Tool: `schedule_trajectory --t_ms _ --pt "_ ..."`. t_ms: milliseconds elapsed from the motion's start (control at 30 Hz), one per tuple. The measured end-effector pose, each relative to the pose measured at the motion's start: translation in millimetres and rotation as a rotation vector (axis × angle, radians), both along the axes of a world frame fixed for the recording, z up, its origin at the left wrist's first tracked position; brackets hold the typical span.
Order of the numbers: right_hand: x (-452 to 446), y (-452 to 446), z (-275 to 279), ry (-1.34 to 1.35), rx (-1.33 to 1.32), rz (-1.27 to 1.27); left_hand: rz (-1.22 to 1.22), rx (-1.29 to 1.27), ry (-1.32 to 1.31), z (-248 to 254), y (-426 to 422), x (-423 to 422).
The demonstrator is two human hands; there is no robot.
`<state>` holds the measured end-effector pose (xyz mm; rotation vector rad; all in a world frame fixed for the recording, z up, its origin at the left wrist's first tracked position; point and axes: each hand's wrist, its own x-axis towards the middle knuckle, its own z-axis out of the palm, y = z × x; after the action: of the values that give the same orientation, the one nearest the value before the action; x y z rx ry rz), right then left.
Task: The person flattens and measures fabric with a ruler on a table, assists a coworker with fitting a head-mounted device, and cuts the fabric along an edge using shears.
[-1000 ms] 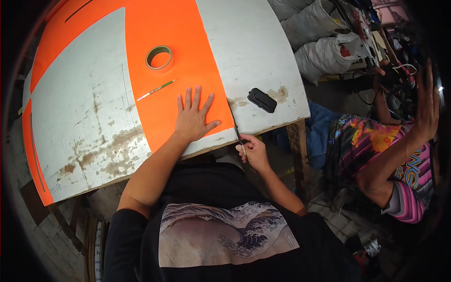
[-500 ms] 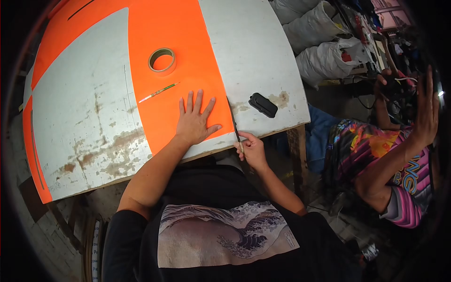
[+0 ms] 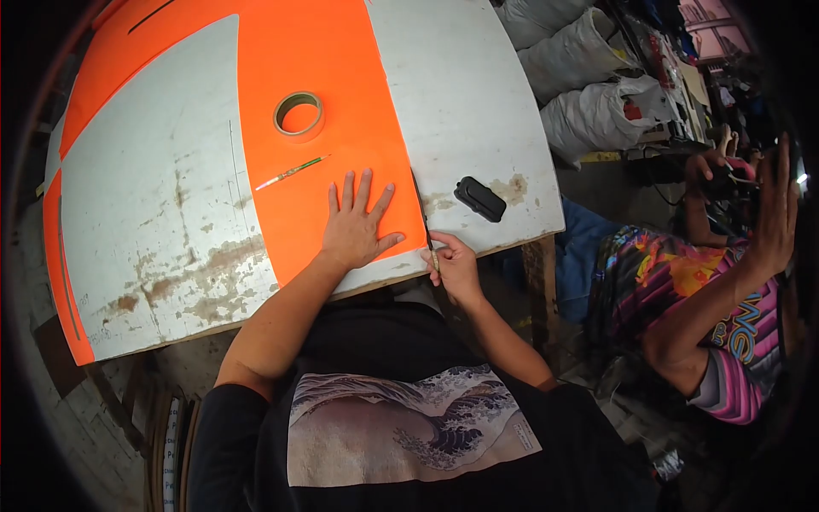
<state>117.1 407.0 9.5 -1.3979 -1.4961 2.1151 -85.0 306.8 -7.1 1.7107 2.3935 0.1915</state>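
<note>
Orange sheet (image 3: 316, 43) lies on table (image 3: 469, 94), curved left outline apparently finished; tape roll (image 3: 299, 131) and pencil (image 3: 293, 172) on top. Left hand (image 3: 351, 236) open, flat on sheet. Right hand (image 3: 457, 271) grips thin dark tool (image 3: 422, 209) along right edge; remaining work there unclear.

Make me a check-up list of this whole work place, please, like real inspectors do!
Surface: pale table with worn, brownish patches.
Job's things: orange sheet lying on the table; thin dark tool at its right edge.
Clutter: tape roll and thin green stick, maybe a pencil, on the sheet; black case on the bare tabletop.
Hands: left hand flat on the sheet, fingers spread; right hand holding the tool.
Cables: pale cord near the other person's hands; on the table, nothing seen.
Surroundings: whitish bags and another person to the right.
</note>
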Motion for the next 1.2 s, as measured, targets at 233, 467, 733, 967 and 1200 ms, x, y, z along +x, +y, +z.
schedule_trajectory --t_ms 233,467,733,967,1200 --pt "-21.1 12.0 11.7 0.007 0.001 0.003 -0.002 0.012 -0.01 0.4 0.0 0.0" --pt "-24.5 12.9 7.2 0.009 0.001 0.008 -0.002 0.017 -0.015 -1.9 -0.5 -0.3" --pt "-49.0 26.9 9.2 0.031 0.034 0.019 -0.007 0.027 -0.035 0.4 -1.4 -0.9" --pt "-53.6 28.1 6.9 0.03 0.035 0.015 -0.004 0.003 -0.052 2.4 -1.1 -1.9" --pt "-75.4 46.2 8.1 0.019 0.027 0.02 -0.005 -0.028 -0.059 6.1 -0.6 -2.6"
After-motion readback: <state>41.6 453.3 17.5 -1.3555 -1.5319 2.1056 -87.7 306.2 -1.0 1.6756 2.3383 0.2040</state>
